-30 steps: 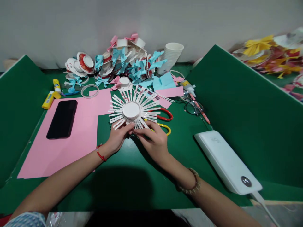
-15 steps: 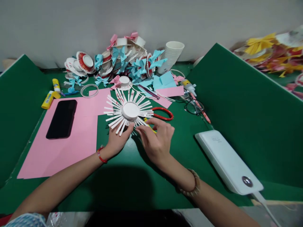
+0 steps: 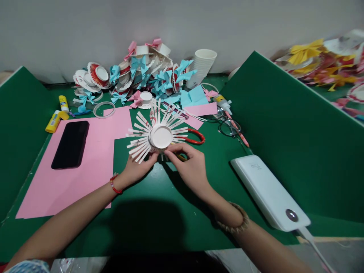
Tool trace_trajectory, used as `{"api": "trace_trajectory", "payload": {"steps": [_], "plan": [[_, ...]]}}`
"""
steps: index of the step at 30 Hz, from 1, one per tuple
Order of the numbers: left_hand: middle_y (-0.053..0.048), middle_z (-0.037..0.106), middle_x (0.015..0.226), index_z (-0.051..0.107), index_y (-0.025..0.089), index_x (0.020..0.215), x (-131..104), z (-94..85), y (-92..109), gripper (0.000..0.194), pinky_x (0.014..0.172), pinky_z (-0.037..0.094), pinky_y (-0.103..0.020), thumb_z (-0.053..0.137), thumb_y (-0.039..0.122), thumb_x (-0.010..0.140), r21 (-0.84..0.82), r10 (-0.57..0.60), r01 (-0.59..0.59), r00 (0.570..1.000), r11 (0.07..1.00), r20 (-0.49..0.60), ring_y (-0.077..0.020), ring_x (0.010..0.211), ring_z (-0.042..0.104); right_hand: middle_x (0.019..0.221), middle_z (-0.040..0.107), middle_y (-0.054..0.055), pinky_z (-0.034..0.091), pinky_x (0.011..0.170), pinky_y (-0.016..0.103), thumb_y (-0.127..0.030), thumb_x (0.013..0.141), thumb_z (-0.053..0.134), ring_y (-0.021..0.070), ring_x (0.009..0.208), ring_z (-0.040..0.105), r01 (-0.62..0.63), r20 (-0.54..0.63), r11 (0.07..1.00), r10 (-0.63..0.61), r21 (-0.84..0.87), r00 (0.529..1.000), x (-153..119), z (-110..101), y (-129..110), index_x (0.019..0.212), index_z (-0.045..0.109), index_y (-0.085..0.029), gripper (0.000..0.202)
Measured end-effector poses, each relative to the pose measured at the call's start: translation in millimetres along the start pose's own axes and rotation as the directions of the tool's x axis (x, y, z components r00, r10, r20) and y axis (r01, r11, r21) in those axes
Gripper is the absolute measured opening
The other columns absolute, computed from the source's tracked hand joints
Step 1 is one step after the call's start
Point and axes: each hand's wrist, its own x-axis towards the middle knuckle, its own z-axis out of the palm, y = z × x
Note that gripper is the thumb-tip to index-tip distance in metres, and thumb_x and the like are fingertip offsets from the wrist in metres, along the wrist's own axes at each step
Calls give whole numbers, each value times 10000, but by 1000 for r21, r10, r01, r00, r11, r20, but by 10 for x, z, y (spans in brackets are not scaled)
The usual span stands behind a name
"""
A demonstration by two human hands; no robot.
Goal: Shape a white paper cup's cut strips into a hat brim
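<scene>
A white paper cup [image 3: 161, 137] with its side cut into many narrow strips is spread out like a sun, its round base facing up toward me. My left hand [image 3: 140, 165] grips it from below left, thumb at the near edge and fingers hidden beneath the strips. On the right side, my right hand [image 3: 189, 163] pinches the near edge with thumb and index finger. Behind the strips lie red-handled scissors [image 3: 196, 136], partly covered.
Pink paper [image 3: 68, 185] with a black phone [image 3: 70, 145] lies left, near glue sticks [image 3: 55, 120]. At the back are cup crafts with bows [image 3: 142, 70] and stacked paper cups [image 3: 202, 66]. Eyeglasses [image 3: 229, 127] and a white power bank [image 3: 270, 193] sit right. Green partitions [image 3: 295, 132] flank the desk.
The cut cup has tilted and shifted slightly right, showing more of its printed strips. My right thumb and index finger have closed in on its near edge. The whole view has drifted a little.
</scene>
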Motion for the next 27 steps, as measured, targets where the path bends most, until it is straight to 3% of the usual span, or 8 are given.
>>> {"api": "trace_trajectory", "payload": {"steps": [4,9,12,15,19,27], "plan": [[-40,683,743,689,208,748,-29,-11,-25,71,788,469,-322,677,215,679,-70,-85,88,995,994,49,-193,776,610,649,656,4,508,596,272,-207,671,671,128,598,607,-117,-24,977,123,181,992,30,-14,-15,660,605,-178,73],[-44,702,814,699,208,777,-20,-10,8,143,808,464,-332,713,222,636,-31,-28,28,1000,999,-4,-195,796,609,594,623,-20,502,556,246,-173,636,675,99,538,572,-171,-50,957,188,236,981,29,-3,-36,642,607,-174,68],[-24,665,670,684,208,669,3,-13,45,23,726,462,-306,697,216,653,-23,-46,46,999,999,3,-165,665,574,587,624,-21,506,553,251,-177,632,680,101,533,572,-191,-37,948,207,256,978,25,8,-31,643,608,-176,72],[5,572,514,630,197,569,11,-25,48,142,602,431,-272,673,246,695,-86,-134,144,985,986,112,-132,528,500,625,648,-9,519,583,265,-189,639,681,116,580,599,-182,-36,949,198,257,980,19,17,-24,650,614,-181,69],[9,557,515,605,172,582,-1,-38,15,202,548,412,-259,631,284,749,-234,-228,285,943,929,244,-111,480,491,640,663,-2,526,587,265,-193,658,678,122,601,616,-137,-46,963,151,232,987,15,18,-31,657,614,-182,65],[-4,577,505,606,172,576,8,-29,81,204,563,428,-265,569,238,766,-174,-147,174,977,969,155,-122,493,516,615,654,-5,517,560,253,-185,656,679,115,564,601,-136,-41,969,147,207,988,32,6,-32,649,622,-175,58]]}}
